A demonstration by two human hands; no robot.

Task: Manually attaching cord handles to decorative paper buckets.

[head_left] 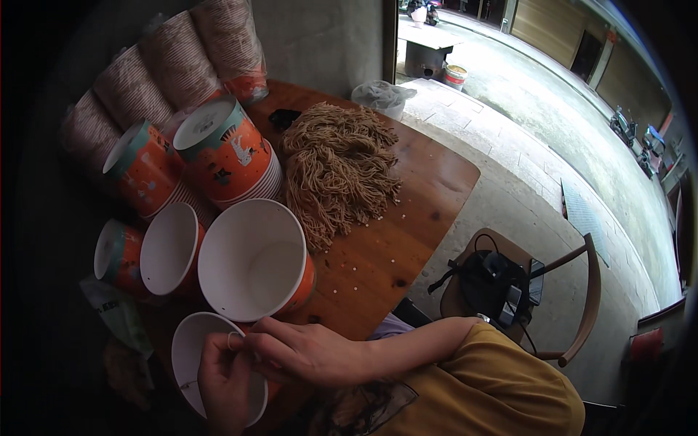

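Note:
Just above a white-lined paper bucket (pixel 187 341), my two hands meet at the fingertips. My left hand (pixel 224 378) is closed in a pinch, with a thin pale loop (pixel 233 340), perhaps cord, showing at its fingers. My right hand (pixel 309 352) is closed too, fingertips against the left ones; what it pinches is hidden. A small thin piece shows at the bucket's inner left wall. Beyond stands a larger open paper bucket (pixel 251 254), white inside and orange outside. A tangled pile of beige cords (pixel 338 163) lies on the wooden table (pixel 429 196).
Orange and teal paper buckets (pixel 229 156) stand stacked upside down at the left, before wrapped stacks of cups (pixel 178 54). Small white dots are scattered on the table. Right of it, a wooden chair (pixel 592 298) holds a black bag (pixel 491 280). A plastic bag (pixel 382 94) sits at the far edge.

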